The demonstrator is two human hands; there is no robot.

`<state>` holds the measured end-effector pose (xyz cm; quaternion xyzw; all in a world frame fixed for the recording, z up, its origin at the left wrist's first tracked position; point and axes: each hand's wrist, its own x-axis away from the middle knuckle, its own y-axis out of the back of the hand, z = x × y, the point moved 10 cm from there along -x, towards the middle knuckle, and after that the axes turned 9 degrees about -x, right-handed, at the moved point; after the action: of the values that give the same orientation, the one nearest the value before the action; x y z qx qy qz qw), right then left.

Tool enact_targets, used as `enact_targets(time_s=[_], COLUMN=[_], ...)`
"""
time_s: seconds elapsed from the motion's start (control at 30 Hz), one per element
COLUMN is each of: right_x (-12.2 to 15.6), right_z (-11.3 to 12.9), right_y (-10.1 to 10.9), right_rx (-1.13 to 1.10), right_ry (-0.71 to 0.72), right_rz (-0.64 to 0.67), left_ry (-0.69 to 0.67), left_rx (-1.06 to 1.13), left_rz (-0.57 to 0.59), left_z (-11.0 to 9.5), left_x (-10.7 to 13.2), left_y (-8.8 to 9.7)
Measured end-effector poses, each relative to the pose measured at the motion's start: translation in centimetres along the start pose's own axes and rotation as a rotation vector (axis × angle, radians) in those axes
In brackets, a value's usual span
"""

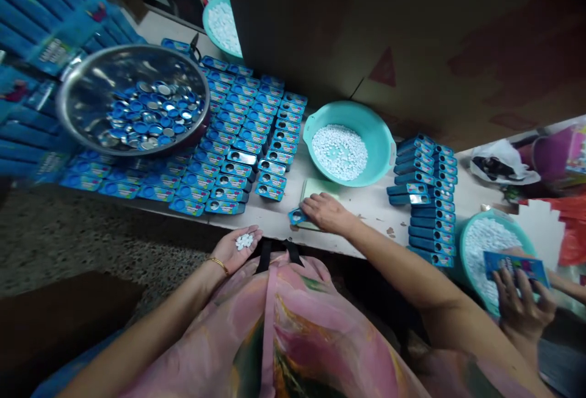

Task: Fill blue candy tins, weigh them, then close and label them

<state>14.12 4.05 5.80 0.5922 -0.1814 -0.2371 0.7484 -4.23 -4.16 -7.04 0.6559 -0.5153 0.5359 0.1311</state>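
Observation:
My left hand [235, 248] is palm up near the table's front edge, cupping a small pile of white tablets [244, 240]. Over a pale green pad [313, 188], my right hand [328, 212] grips a small blue box [297, 216]; its top has a round opening, and the fingers hide part of it. A turquoise basin [370, 151] just behind the right hand holds many white tablets. Left of the pad stand rows of blue boxes [270, 192], several showing a dark round hole on top.
A steel bowl [82, 123] of blue-and-silver caps [155, 117] stands at left. More blue boxes [430, 231] line up at right. Beside them a co-worker's hand [524, 306] holds a blue packet [517, 267] over another tablet basin [471, 276]. A dark panel [315, 32] rises behind the table.

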Motion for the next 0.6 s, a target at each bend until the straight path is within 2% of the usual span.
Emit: enact_targets(time_s=[0.17,0.23,0.3,0.37,0.43,0.5,0.57,0.6], right_x=[-6.4,-8.0,-7.2,-2.7,5.7,14.5,22.5,26.7], right_z=[4.0,4.3,3.0,-1.2,-7.4,-12.7,-16.9,-18.2], right_y=[-1.5,-1.8,-1.2,0.4,2.4,4.4,5.6,5.5], right_rx=[-0.078,-0.050,-0.067,-0.129,-0.161,-0.120,-0.093,-0.094], right_ry=[-0.203,-0.265,-0.329,-0.537,-0.885,-1.131,-1.396,-1.636], right_rz=[-0.152,-0.183,-0.238,-0.341,-0.450,-0.516,-0.554,-0.549], left_ry=[-0.017,-0.025,-0.023,-0.023,-0.030,-0.035,-0.035,-0.033], left_rx=[-0.025,-0.049,-0.082,-0.126,-0.167,-0.189,-0.189,-0.183], left_rz=[0.002,0.003,0.006,0.010,0.004,-0.013,-0.029,-0.035], left_z=[-1.0,-1.6,-2.2,-2.7,-3.1,-3.2,-2.8,-2.4], left_x=[-0.7,-1.4,-1.9,-2.2,-2.1,-1.7,-1.3,-1.1], left_y=[0.4,0.1,-0.3,-0.7,-0.8,-0.8,-0.8,-0.9])
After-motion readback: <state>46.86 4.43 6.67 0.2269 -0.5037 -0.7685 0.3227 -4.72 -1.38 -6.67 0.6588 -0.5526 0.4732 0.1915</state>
